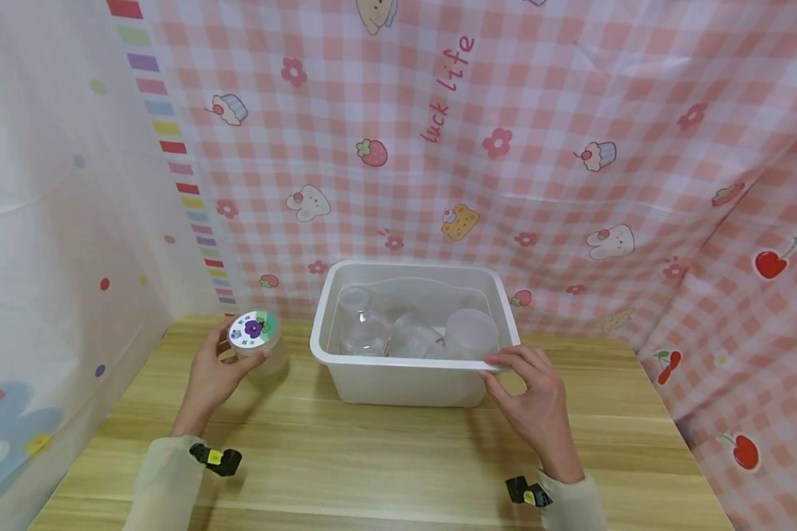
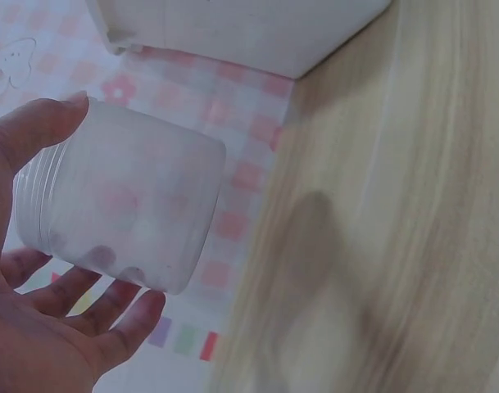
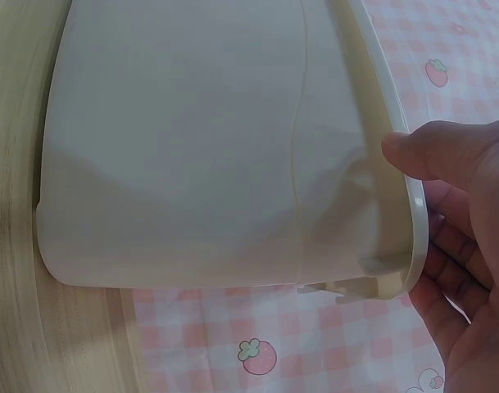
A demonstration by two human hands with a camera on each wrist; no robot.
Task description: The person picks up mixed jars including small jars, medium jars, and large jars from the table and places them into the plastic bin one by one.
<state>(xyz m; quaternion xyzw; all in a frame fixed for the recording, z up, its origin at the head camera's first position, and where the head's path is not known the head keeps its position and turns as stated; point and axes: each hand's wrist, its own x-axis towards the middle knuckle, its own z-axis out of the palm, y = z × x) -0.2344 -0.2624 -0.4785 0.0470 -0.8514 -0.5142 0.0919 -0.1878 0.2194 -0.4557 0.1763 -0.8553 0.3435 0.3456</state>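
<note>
At the table's left side, my left hand (image 1: 214,377) grips a clear plastic jar (image 2: 138,196), thumb on one side and fingers on the other. The jar's lid (image 1: 254,329) carries a purple flower label in white and green. Its shadow falls apart from it in the left wrist view, so it seems held off the table. My right hand (image 1: 536,402) pinches the front right corner of the rim of a white plastic bin (image 1: 405,385). Inside the bin are a clear narrow-necked bottle (image 1: 364,335), a translucent round container (image 1: 471,333) and another clear container (image 1: 414,336) between them.
The bin stands on a wood-grain table (image 1: 372,464), close to a pink checked cloth (image 1: 398,184) hanging behind. A white patterned cloth (image 1: 60,221) hangs on the left. More checked cloth borders the right edge of the table.
</note>
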